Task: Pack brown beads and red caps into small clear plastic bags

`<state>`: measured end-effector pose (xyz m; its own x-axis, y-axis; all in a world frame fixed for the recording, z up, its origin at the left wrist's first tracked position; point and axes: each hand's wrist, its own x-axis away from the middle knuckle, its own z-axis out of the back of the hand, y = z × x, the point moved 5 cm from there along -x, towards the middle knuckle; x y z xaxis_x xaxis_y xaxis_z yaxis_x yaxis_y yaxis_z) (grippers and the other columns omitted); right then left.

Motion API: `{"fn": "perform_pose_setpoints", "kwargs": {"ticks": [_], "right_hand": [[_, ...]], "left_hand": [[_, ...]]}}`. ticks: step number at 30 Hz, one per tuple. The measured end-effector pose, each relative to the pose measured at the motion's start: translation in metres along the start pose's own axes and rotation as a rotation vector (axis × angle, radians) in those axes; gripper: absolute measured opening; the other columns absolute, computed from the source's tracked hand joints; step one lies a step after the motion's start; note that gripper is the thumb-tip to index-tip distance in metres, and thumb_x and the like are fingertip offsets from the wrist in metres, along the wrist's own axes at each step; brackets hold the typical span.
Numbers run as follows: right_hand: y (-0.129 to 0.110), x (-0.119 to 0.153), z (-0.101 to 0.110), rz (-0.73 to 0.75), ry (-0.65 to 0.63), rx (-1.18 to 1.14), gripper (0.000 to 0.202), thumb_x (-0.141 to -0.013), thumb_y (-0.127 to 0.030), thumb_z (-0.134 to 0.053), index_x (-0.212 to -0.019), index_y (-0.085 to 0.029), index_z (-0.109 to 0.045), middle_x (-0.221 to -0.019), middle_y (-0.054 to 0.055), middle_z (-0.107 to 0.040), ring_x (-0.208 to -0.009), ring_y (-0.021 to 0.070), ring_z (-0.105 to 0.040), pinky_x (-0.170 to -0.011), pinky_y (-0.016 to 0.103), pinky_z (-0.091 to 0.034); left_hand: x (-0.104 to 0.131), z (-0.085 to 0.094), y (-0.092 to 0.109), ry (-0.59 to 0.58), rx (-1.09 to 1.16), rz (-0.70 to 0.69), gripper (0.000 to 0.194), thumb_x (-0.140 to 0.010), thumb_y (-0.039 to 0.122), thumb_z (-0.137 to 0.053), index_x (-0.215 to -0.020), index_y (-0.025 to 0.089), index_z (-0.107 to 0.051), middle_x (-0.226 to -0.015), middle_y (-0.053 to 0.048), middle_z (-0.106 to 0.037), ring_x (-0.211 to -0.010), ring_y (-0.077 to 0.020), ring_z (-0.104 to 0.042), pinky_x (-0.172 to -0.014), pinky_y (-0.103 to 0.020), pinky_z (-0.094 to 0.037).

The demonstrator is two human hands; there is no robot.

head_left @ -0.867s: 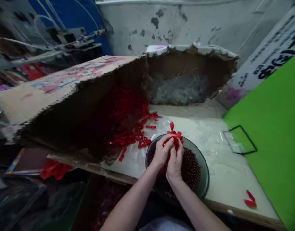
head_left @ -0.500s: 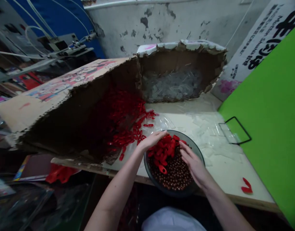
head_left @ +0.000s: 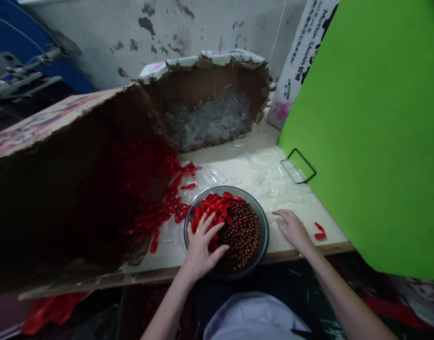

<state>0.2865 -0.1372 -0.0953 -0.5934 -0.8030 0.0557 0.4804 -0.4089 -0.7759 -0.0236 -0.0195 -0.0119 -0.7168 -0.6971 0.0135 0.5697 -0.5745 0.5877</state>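
Left grip (head_left: 203, 249) wide over red pieces (head_left: 217, 206); right grip (head_left: 294, 230) loose, right of bowl (head_left: 263, 230), nothing visibly held. I'd pinch sides: likely light, stiff.

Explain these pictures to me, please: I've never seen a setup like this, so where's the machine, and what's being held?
There's no robot at work here, just a person's two bare hands, seen by one camera worn on the head. The left hand spreads its fingers over red pieces in a round bowl, which also holds brown beads. The right hand is over the table, beside the bowl. Neither hand visibly grips anything. Behind are two open cardboard boxes: the left box has more red pieces, the other box clear plastic ones.
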Motion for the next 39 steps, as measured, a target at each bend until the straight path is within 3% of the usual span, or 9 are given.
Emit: {"fn": "perform_pose_setpoints", "kwargs": {"ticks": [4,9,15,21,24,27,32,34,39], "right_hand": [[0.002,-0.001,-0.024,0.243,-0.04,0.253,0.038,-0.079,-0.019,-0.052,-0.114,-0.022,-0.067,-0.123,0.012,-0.056,-0.113,0.0286,-0.051,-0.098,0.046,-0.042],[0.006,-0.007,-0.018,0.226,0.016,0.172,0.028,-0.086,-0.029,-0.05,-0.108,-0.022,-0.067,-0.107,0.01,-0.064,-0.098,0.0263,-0.058,-0.091,0.045,-0.046],[-0.031,0.005,0.012,-0.046,0.078,-0.45,0.034,-0.086,-0.043,-0.058,-0.113,-0.022,-0.059,-0.104,0.007,-0.068,-0.084,0.0185,-0.065,-0.077,0.034,-0.052],[-0.095,0.018,0.0,-0.027,-0.089,-0.741,0.034,-0.085,-0.041,-0.061,-0.113,-0.023,-0.056,-0.102,0.006,-0.069,-0.078,0.0151,-0.066,-0.07,0.028,-0.052],[-0.118,0.019,-0.007,0.137,-0.169,-0.459,0.03,-0.086,-0.04,-0.059,-0.111,-0.024,-0.057,-0.101,0.005,-0.069,-0.083,0.0185,-0.066,-0.074,0.033,-0.053],[-0.142,0.017,-0.018,0.474,-0.331,0.003,0.02,-0.088,-0.03,-0.055,-0.106,-0.026,-0.063,-0.106,0.005,-0.067,-0.093,0.0199,-0.063,-0.085,0.035,-0.05],[-0.153,0.005,-0.042,0.683,-0.494,0.633,0.02,-0.087,-0.014,-0.051,-0.09,-0.023,-0.068,-0.093,0.008,-0.064,-0.084,0.0213,-0.062,-0.067,0.03,-0.049],[-0.154,0.007,-0.057,0.714,-0.544,0.72,0.02,-0.086,-0.011,-0.051,-0.086,-0.021,-0.068,-0.089,0.009,-0.064,-0.084,0.0222,-0.062,-0.066,0.03,-0.048],[-0.154,0.027,-0.1,0.776,-0.679,0.516,0.022,-0.084,-0.008,-0.05,-0.089,-0.02,-0.068,-0.089,0.008,-0.066,-0.083,0.0203,-0.063,-0.075,0.031,-0.048]], "left_hand": [[0.017,-0.01,-0.006,-0.012,-0.18,-0.064,0.05,-0.083,0.024,-0.06,-0.131,0.032,-0.05,-0.153,-0.011,-0.03,-0.142,-0.0323,-0.024,-0.108,-0.066,-0.013],[0.003,-0.015,-0.018,0.055,-0.257,-0.051,0.042,-0.089,0.013,-0.044,-0.127,0.029,-0.053,-0.145,-0.011,-0.043,-0.135,-0.0269,-0.039,-0.105,-0.059,-0.03],[-0.013,-0.011,-0.018,0.192,-0.14,-0.024,0.034,-0.091,0.024,-0.047,-0.124,0.028,-0.053,-0.144,-0.01,-0.045,-0.131,-0.0246,-0.043,-0.105,-0.052,-0.035],[-0.003,-0.006,-0.022,0.34,0.052,0.0,0.029,-0.091,0.024,-0.047,-0.118,0.025,-0.058,-0.133,-0.009,-0.054,-0.124,-0.0216,-0.049,-0.104,-0.043,-0.039],[0.0,-0.003,-0.022,0.388,0.136,0.021,0.025,-0.091,0.023,-0.047,-0.113,0.023,-0.06,-0.122,-0.008,-0.062,-0.117,-0.0199,-0.054,-0.101,-0.039,-0.043],[0.0,-0.003,-0.022,0.372,0.139,0.059,0.025,-0.09,0.022,-0.047,-0.111,0.023,-0.061,-0.118,-0.008,-0.064,-0.112,-0.0203,-0.057,-0.099,-0.039,-0.045],[-0.005,-0.008,-0.022,0.299,0.004,0.095,0.029,-0.088,0.02,-0.048,-0.115,0.022,-0.061,-0.129,-0.009,-0.057,-0.116,-0.0241,-0.055,-0.099,-0.043,-0.044],[-0.006,-0.009,-0.021,0.284,-0.029,0.092,0.031,-0.089,0.021,-0.047,-0.118,0.021,-0.06,-0.131,-0.01,-0.056,-0.118,-0.0251,-0.053,-0.099,-0.043,-0.044],[-0.007,-0.008,-0.017,0.254,-0.064,0.088,0.033,-0.091,0.022,-0.043,-0.12,0.021,-0.058,-0.133,-0.009,-0.055,-0.115,-0.0246,-0.055,-0.099,-0.043,-0.044]]}}
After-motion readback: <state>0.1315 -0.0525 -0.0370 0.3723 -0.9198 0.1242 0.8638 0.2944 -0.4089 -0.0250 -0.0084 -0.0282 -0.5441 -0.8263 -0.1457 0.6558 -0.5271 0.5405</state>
